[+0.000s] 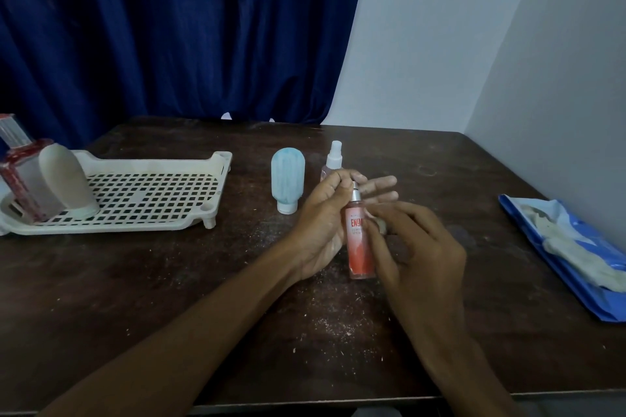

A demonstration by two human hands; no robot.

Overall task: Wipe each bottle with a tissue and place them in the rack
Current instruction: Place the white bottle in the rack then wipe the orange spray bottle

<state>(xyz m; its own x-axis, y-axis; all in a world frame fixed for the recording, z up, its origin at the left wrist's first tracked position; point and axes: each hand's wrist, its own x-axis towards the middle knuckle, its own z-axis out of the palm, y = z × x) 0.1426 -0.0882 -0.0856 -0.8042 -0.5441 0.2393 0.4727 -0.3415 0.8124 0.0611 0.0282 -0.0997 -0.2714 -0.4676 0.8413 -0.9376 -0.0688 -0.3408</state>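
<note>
Left hand (325,213): pinches orange bottle (360,247) at top.
Right hand (416,247): holds tissue (382,226) against it.
Rack (142,193): red bottle (20,179), white bottle (64,179) inside.

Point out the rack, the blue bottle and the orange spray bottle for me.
rack (152,166), head view, far rim.
blue bottle (288,176), head view, middle of body.
orange spray bottle (360,257), head view, lower body.

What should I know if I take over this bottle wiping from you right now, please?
Left grip pinches the orange spray bottle by its top; right grip presses a tissue on it.
Done: the red-trimmed bottle and beige bottle stand in the rack.
Left: finish this one, then wipe the blue bottle and clear spray bottle, both on the table.
</note>
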